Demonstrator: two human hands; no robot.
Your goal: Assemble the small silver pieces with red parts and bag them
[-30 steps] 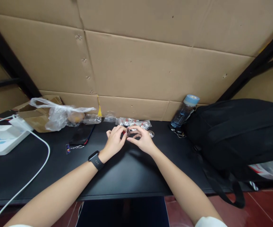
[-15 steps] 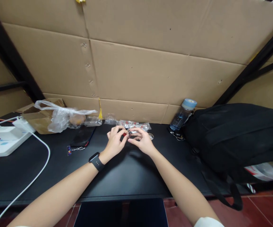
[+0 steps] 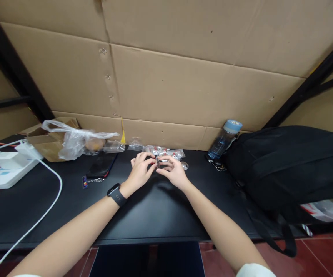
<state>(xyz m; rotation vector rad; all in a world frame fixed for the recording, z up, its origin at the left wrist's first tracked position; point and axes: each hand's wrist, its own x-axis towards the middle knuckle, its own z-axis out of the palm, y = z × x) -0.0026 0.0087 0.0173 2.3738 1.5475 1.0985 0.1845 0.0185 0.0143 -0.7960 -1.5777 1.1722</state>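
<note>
Both hands meet above the middle of the black table (image 3: pixel 166 219). My left hand (image 3: pixel 142 167), with a dark watch on its wrist, pinches one side of a small shiny round disc (image 3: pixel 157 163). From the other side, my right hand (image 3: pixel 172 171) grips the same disc, which stands on edge between the fingertips. A bit of red shows by the left fingers; what it belongs to is too small to tell. Just behind the hands lie several clear packets (image 3: pixel 178 154) with silvery and red pieces. Beside the right hand rests a clear round piece (image 3: pixel 185 166).
Left of the hands lie a dark phone (image 3: pixel 100 166) with a keychain, a plastic bag (image 3: pixel 75 142) and a white power strip (image 3: pixel 19 165) with its cable. At right stand a blue-capped bottle (image 3: pixel 224 139) and a black backpack (image 3: pixel 287 169). A cardboard wall (image 3: pixel 166 84) closes the back.
The hands stay almost in place around the disc. Less of the red piece shows by the left fingers now. The view has shifted slightly.
</note>
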